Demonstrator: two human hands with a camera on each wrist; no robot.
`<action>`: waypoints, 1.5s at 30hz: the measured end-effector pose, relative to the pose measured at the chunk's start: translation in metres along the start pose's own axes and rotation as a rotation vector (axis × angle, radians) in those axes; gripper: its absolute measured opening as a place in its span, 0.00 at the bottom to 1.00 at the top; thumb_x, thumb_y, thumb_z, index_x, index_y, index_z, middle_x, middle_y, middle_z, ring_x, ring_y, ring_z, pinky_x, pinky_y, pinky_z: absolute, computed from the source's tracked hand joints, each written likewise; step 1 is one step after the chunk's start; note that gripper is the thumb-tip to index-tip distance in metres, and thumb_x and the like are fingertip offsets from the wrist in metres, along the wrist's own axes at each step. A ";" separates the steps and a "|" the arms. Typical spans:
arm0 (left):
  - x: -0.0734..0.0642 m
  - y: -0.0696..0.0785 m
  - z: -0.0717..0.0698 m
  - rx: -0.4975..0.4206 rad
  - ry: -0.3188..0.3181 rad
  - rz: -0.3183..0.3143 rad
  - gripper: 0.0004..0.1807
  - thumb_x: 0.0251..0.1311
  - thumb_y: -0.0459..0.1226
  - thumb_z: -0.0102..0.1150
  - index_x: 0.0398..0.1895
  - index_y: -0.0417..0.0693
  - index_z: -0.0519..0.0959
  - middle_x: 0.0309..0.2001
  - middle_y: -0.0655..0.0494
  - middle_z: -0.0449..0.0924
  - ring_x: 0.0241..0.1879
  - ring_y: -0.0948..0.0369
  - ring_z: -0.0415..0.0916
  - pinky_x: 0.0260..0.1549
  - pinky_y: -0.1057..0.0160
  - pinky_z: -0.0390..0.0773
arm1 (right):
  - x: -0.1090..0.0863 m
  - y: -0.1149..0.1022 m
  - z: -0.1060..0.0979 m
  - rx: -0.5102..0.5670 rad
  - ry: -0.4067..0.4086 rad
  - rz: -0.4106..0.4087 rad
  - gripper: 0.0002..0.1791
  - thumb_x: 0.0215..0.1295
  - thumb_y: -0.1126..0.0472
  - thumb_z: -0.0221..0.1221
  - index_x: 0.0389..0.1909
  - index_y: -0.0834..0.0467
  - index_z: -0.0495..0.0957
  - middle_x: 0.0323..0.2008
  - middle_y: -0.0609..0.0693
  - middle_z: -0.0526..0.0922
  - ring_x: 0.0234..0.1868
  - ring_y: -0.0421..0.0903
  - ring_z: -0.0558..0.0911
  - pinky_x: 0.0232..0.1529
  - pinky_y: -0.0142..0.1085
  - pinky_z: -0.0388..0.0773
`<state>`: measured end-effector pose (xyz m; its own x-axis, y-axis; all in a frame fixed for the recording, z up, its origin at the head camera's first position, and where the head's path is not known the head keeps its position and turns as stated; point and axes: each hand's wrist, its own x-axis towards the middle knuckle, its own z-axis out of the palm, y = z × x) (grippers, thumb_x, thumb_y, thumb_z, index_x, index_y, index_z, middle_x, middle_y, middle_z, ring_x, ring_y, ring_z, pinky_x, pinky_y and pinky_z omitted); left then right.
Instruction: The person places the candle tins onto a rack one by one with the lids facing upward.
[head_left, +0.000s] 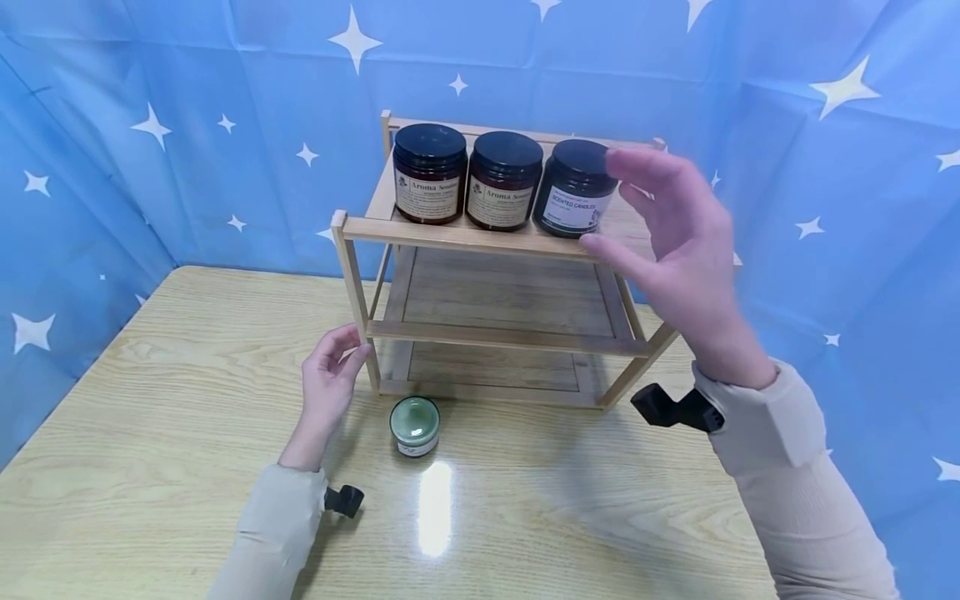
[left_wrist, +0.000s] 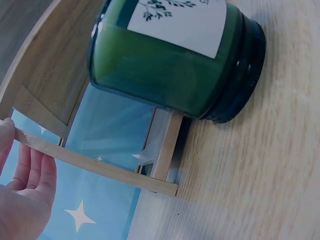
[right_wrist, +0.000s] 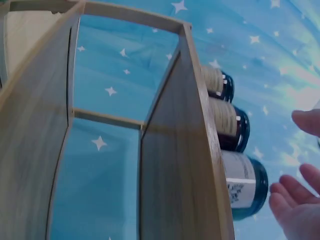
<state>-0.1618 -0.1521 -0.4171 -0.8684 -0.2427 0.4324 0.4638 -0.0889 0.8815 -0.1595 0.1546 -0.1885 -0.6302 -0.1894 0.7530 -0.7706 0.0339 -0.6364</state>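
With its thumb and fingers, my left hand [head_left: 327, 372] grips the front left leg [left_wrist: 95, 164] of a wooden shelf rack [head_left: 480, 237]. Beside it on the table, a green glass candle jar [head_left: 415, 423] stands with its dark lid [left_wrist: 245, 75] downward. On the rack's top board, a dark green candle jar [head_left: 573, 200] with a white label and black lid is at the right end of a row. My right hand [head_left: 686, 242] is just to the right of that jar, thumb and fingers spread; the right wrist view shows the fingers [right_wrist: 290, 192] apart from it.
Two brown candle jars [head_left: 429, 179] [head_left: 504, 183] with beige labels and black lids complete the top row. Lower down, the rack has a middle board [head_left: 510, 287] and a bottom board [head_left: 491, 367]. A blue star-printed cloth [head_left: 247, 100] hangs behind the wooden table [head_left: 187, 400].
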 end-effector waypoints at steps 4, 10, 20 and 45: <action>0.000 0.000 0.000 -0.012 -0.003 0.006 0.23 0.53 0.15 0.52 0.42 0.50 0.78 0.35 0.61 0.79 0.39 0.67 0.76 0.44 0.72 0.80 | -0.011 -0.003 0.005 0.017 -0.026 -0.011 0.31 0.41 0.84 0.63 0.52 0.70 0.71 0.53 0.59 0.74 0.60 0.53 0.70 0.66 0.44 0.65; 0.000 0.000 0.000 -0.027 -0.009 0.013 0.25 0.53 0.15 0.52 0.42 0.53 0.78 0.35 0.61 0.79 0.39 0.67 0.76 0.44 0.72 0.80 | -0.027 -0.004 0.014 0.037 -0.097 -0.059 0.29 0.45 0.79 0.66 0.52 0.74 0.69 0.53 0.61 0.74 0.60 0.55 0.70 0.65 0.46 0.65; 0.000 0.001 0.001 -0.013 -0.011 0.001 0.24 0.54 0.15 0.52 0.42 0.54 0.78 0.35 0.62 0.79 0.40 0.67 0.76 0.45 0.72 0.79 | -0.061 0.001 0.030 0.070 -0.243 -0.055 0.33 0.53 0.66 0.67 0.53 0.82 0.63 0.56 0.62 0.72 0.61 0.55 0.69 0.64 0.45 0.66; -0.001 0.003 0.001 -0.004 0.003 -0.025 0.21 0.54 0.16 0.53 0.42 0.47 0.78 0.36 0.63 0.79 0.40 0.67 0.76 0.46 0.71 0.79 | -0.097 0.020 0.048 0.109 -0.303 0.033 0.31 0.46 0.78 0.65 0.54 0.77 0.65 0.57 0.61 0.72 0.62 0.52 0.69 0.64 0.47 0.66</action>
<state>-0.1601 -0.1514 -0.4146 -0.8793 -0.2433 0.4093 0.4424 -0.0993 0.8913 -0.1091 0.1266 -0.2821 -0.5855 -0.4738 0.6578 -0.7250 -0.0571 -0.6864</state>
